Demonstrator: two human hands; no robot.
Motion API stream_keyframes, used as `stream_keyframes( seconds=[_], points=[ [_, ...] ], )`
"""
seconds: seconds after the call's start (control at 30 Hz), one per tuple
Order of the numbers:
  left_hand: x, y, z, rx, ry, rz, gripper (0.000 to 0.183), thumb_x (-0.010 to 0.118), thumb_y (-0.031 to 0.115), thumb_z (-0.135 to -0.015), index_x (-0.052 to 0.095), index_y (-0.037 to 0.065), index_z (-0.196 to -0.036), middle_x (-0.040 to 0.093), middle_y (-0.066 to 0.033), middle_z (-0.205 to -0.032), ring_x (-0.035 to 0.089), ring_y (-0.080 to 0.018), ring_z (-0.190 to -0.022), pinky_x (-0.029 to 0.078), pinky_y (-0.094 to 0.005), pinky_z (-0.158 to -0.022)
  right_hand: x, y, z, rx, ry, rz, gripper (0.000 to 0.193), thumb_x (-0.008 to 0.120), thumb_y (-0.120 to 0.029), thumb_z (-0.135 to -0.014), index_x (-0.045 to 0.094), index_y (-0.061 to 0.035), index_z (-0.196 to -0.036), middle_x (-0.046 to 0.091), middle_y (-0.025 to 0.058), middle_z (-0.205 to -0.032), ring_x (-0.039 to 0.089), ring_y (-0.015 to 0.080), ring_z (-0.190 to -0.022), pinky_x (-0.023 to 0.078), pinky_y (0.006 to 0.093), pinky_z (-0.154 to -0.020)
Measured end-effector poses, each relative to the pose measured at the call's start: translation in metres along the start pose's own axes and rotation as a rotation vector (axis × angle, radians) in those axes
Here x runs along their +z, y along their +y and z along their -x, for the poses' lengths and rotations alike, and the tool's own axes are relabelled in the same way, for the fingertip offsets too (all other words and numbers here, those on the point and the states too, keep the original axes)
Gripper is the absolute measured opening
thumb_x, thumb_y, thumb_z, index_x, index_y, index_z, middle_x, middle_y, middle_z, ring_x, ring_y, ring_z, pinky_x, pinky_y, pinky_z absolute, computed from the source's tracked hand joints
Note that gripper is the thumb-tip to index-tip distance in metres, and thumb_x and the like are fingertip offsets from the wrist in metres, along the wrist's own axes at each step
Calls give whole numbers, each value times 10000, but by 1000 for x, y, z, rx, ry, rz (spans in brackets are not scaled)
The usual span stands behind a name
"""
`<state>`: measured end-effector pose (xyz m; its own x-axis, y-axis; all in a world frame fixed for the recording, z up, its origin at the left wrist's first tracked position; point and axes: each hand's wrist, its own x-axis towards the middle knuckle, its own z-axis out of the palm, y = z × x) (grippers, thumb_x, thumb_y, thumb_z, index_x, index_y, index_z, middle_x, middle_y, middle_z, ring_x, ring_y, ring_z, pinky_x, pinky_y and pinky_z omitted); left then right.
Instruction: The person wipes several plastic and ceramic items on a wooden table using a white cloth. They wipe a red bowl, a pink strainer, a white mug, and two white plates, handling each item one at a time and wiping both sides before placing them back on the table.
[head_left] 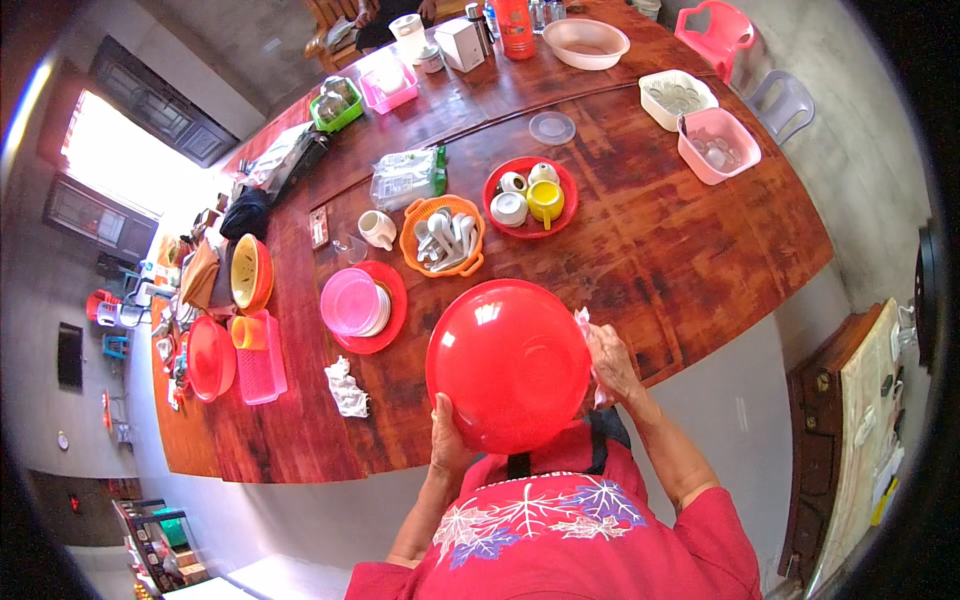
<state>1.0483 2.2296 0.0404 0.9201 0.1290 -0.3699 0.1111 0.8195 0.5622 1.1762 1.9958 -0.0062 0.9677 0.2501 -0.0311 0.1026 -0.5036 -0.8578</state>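
A large, round, glossy red plastic tray (pixel 505 365) is held up before my chest, over the table's near edge. My left hand (pixel 450 438) grips its lower left rim, thumb on the near face. At the right rim, my right hand (pixel 612 362) is closed on a pale pink-and-white cloth (pixel 585 325) pressed against the tray's edge. Beyond the tray stand an orange basket (pixel 409 240) of white spoons and a red tray (pixel 560 222) carrying white cups and a yellow mug (pixel 545 200). Left of it, pink plates (pixel 350 302) and white dishes sit on another red tray (pixel 398 325).
A crumpled white cloth (pixel 346 388) lies near the table's front edge. To the left are a pink basket (pixel 262 378), a red basin (pixel 211 358) and stacked bowls (pixel 250 272). Pink (pixel 745 165) and white (pixel 648 100) tubs stand far right. A wooden cabinet (pixel 825 400) is at right.
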Motion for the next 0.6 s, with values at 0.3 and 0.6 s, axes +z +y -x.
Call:
stream_keyframes(
  seconds=[0.3,0.6],
  points=[
    [-10,6,-24,83,49,237,672,521,526,-846,360,109,-1348,433,-75,-1357,433,-272,-1222,350,-486,-1022,30,-11,33,67,-92,-316,326,491,-205,-849,526,-3,-1102,556,214,-989,546,348,-968,423,396,-825],
    [-10,13,-44,205,164,157,704,460,601,-841,394,85,-1316,473,-83,-1314,482,-266,-1167,398,-452,-985,58,-93,54,-487,-222,210,341,543,-99,-724,576,-53,-1060,544,108,-874,537,281,-796,455,384,-689]
  ],
)
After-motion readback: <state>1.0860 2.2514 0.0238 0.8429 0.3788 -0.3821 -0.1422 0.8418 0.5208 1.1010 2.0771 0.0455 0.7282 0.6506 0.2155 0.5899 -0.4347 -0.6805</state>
